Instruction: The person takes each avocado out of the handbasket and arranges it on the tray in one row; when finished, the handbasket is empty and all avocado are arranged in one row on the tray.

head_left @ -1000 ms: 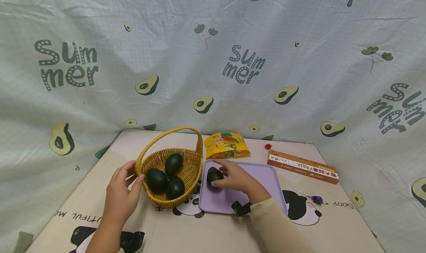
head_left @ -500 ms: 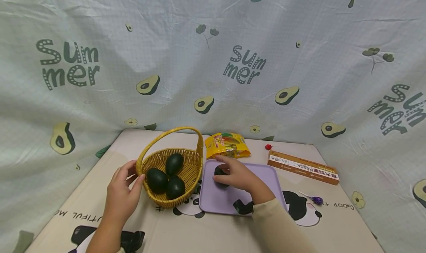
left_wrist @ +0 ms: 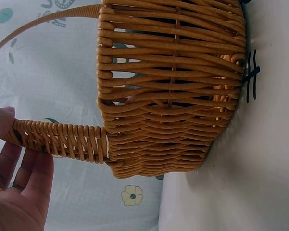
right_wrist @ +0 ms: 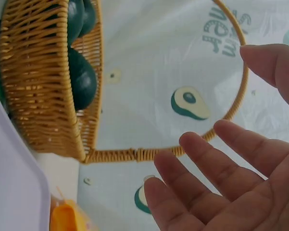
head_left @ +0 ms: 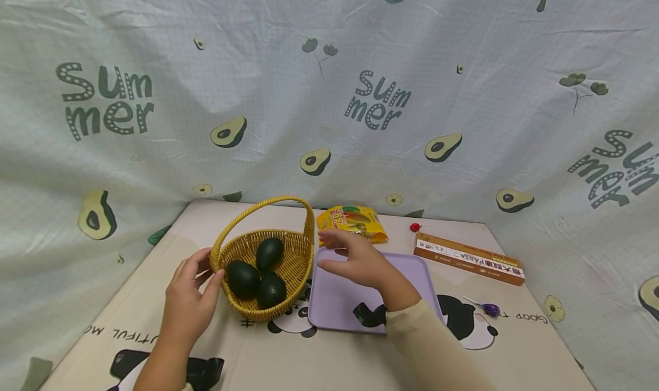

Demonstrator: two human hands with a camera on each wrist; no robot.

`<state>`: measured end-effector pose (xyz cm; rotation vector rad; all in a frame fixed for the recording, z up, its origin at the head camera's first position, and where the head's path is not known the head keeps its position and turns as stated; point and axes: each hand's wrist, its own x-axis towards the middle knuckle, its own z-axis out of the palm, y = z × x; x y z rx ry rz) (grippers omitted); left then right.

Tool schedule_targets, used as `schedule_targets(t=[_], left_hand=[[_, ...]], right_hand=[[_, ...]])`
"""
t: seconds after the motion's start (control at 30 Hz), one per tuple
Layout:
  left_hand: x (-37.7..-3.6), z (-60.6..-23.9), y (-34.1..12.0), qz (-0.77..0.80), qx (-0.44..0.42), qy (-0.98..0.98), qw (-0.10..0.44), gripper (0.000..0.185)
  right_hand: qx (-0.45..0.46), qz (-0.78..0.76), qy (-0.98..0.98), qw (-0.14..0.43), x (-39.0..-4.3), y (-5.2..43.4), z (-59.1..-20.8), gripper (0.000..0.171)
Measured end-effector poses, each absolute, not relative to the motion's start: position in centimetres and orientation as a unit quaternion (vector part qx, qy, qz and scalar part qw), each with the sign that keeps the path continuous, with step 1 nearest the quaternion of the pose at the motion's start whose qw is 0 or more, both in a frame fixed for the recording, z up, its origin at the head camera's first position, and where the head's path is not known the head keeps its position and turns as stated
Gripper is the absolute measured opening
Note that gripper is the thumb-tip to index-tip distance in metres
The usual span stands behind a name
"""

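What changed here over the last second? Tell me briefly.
The right hand let go of the avocado it held on the purple tray, opened and lifted towards the tray's far corner; that avocado is no longer in sight, perhaps hidden by the hand. Unchanged: the left hand against the basket, and the three avocados inside.

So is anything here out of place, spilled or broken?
Nothing stands out. Three avocados sit in the wicker basket, which stands upright with the left hand at its rim. The right hand hovers open above the purple tray. The yellow packet and long box lie flat, unopened.
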<state>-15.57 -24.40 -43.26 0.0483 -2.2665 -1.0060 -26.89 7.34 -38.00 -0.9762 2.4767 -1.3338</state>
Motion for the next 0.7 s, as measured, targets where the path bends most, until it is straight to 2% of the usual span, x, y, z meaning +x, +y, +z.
schedule_targets(t=[0.3,0.7], left_hand=[[-15.6,-43.2,-24.5,-0.385,0.017,-0.865,0.323,0.049],[-15.7,-43.1,-24.5,-0.39,0.007,-0.862,0.325,0.05]], right_hand=[[-0.331,-0.416,0.843,0.085,-27.5,4.7,-37.5,0.059],[-0.341,-0.383,0.85,0.122,-29.1,1.5,-36.5,0.064]])
